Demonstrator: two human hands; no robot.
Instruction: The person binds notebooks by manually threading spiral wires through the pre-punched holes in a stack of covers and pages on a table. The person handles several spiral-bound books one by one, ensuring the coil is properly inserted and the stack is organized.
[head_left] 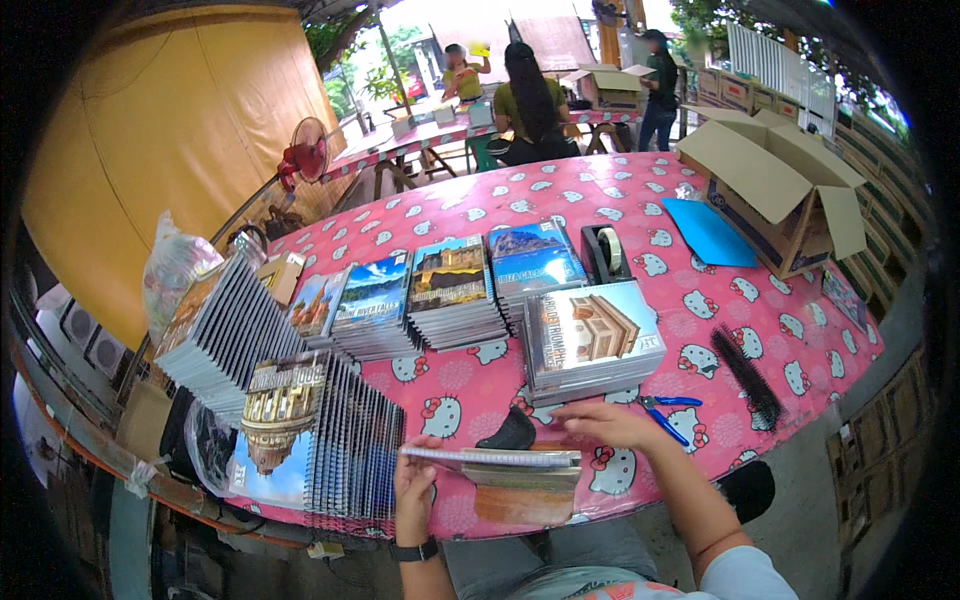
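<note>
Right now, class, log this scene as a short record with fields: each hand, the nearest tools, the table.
left hand: grips the left end of a thin stack of spiral notebooks
right hand: rests on the stack's right end
near right hand: blue-handled pliers, black binding combs
table: pink patterned cloth, piles of notebooks, tape dispenser, open cardboard box

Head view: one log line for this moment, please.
left hand: holds notebook by its left end | right hand: rests on notebook's right end | near: notebook stack, blue pliers | surface: pink table
</note>
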